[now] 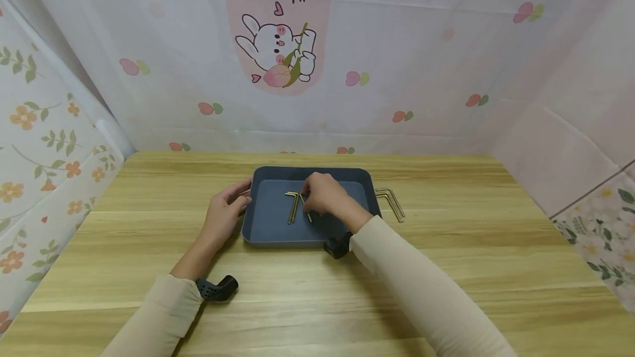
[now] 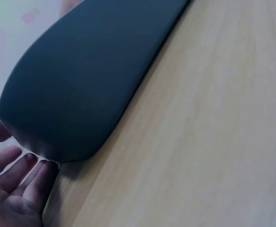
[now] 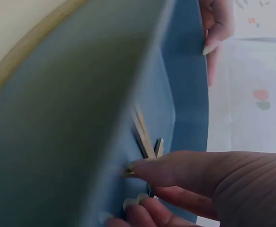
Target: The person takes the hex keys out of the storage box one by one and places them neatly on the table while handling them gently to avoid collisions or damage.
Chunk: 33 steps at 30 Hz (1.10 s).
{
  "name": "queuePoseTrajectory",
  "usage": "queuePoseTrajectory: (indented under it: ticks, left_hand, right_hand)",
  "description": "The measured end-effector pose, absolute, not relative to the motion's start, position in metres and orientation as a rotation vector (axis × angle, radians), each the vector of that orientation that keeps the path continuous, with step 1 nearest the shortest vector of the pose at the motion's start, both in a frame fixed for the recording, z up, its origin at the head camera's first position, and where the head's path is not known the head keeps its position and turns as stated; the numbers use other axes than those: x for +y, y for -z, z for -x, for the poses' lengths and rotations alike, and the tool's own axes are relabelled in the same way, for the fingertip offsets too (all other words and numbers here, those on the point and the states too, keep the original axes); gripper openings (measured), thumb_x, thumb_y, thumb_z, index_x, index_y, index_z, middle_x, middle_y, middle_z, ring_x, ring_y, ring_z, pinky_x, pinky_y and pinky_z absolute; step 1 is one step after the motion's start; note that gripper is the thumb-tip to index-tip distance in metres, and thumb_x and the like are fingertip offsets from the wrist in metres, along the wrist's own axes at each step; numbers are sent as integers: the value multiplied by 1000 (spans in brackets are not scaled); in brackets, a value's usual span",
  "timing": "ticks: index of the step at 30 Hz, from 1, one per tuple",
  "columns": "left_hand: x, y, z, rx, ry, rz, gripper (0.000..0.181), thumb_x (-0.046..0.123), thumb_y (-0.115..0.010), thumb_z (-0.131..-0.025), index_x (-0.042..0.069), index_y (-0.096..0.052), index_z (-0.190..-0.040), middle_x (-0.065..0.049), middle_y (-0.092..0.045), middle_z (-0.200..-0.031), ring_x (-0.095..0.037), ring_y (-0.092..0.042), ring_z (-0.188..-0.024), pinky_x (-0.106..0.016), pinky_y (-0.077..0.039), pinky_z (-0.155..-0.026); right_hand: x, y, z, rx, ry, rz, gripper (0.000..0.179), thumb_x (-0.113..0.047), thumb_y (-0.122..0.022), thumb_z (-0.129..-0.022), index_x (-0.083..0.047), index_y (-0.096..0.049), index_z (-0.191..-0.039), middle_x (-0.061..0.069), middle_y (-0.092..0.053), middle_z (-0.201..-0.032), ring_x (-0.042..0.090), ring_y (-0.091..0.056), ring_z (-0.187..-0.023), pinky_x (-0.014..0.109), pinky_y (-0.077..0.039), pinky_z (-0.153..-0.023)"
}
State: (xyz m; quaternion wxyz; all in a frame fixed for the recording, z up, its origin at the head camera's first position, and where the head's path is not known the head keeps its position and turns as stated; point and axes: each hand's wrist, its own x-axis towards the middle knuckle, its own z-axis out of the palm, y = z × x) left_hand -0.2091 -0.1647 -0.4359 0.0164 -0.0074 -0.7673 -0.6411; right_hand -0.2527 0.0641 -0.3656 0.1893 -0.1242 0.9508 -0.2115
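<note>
A dark blue-grey rectangular tray (image 1: 270, 236) stands on the table with gold L-shaped hex keys (image 1: 293, 209) lying in its middle. Over the tray, my right hand (image 1: 324, 194) reaches in and pinches a hex key (image 3: 129, 173) between thumb and fingers; part of that key is hidden by the hand. More hex keys (image 3: 145, 132) lie just beyond the fingertips in the right wrist view. My left hand (image 1: 223, 214) rests against the tray's left end, its thumb near the rim. In the left wrist view its loosely extended fingers (image 2: 36, 182) touch the tray's outer wall (image 2: 76, 94).
More gold hex keys (image 1: 394, 205) lie on the wooden table (image 1: 446, 269) just right of the tray, side by side. A white printed cloth (image 1: 397, 59) hangs behind the table's back edge, and patterned cloths hang at both sides.
</note>
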Motion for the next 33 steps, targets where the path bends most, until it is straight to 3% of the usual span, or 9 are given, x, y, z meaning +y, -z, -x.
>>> queuePoseTrajectory:
  ticks: [3, 8, 13, 22, 25, 28, 31, 33]
  left_hand:
    - [-165, 436, 210, -2382, 1996, 21, 49, 5, -50, -99, 1, -50, -148, -20, -55, -148, -31, -55, -136, -8, -50, -86]
    - [-164, 436, 210, -2390, 1987, 25, 49, 6, -49, -99, 1, -50, -148, -20, -55, -148, -32, -55, -136, -8, -50, -86]
    - [-164, 436, 211, -2397, 1976, 29, 50, 6, -49, -99, 1, -50, -148, -20, -55, -148, -32, -55, -135, -8, -50, -86]
    - [-165, 436, 211, -2399, 1979, 37, 50, 6, -49, -99, 2, -49, -149, -19, -54, -149, -31, -55, -136, -8, -50, -85]
    - [-166, 436, 211, -2410, 1972, 26, 50, 7, -49, -99, 2, -48, -149, -19, -55, -149, -31, -55, -136, -8, -50, -85]
    - [-166, 436, 211, -2417, 1967, 24, 51, 7, -49, -99, 2, -48, -150, -20, -54, -149, -31, -55, -136, -8, -50, -84]
    - [-166, 436, 210, -2412, 1972, 33, 51, 7, -49, -99, 2, -48, -150, -20, -54, -149, -32, -54, -137, -8, -50, -85]
    - [-165, 436, 209, -2406, 1978, 33, 51, 7, -49, -99, 1, -48, -150, -20, -54, -150, -33, -53, -138, -8, -50, -85]
  right_hand:
    - [62, 363, 253, 2679, 561, 348, 35, -11, -74, -90, -7, -70, -124, 11, -72, -117, 15, -60, -58, 28, -50, -58]
    - [50, 361, 252, 2728, 348, 367, 16, -7, -64, -96, -7, -73, -109, 11, -72, -97, 16, -50, -59, 29, -40, -55]
    - [39, 361, 248, 2790, 200, 335, 20, -6, -55, -101, -7, -72, -111, 10, -70, -92, 17, -51, -60, 30, -39, -53]
    - [36, 363, 247, 2844, 214, 321, 18, -7, -55, -101, -8, -73, -102, 8, -66, -80, 17, -51, -61, 30, -39, -54]
    - [37, 365, 246, 2848, 235, 347, 22, -6, -55, -101, -10, -69, -84, 4, -60, -69, 16, -48, -57, 29, -38, -52]
    - [42, 367, 247, 2830, 280, 364, 39, -5, -54, -100, -15, -51, -63, -1, -40, -55, 13, -36, -50, 28, -31, -48]
    - [52, 368, 248, 2815, 337, 360, 43, -3, -55, -99, -17, -36, -62, -2, -23, -56, 13, -23, -51, 28, -22, -49]
    - [60, 367, 248, 2823, 382, 344, 34, -3, -57, -97, -15, -45, -68, -4, -29, -61, 13, -26, -52, 27, -24, -49]
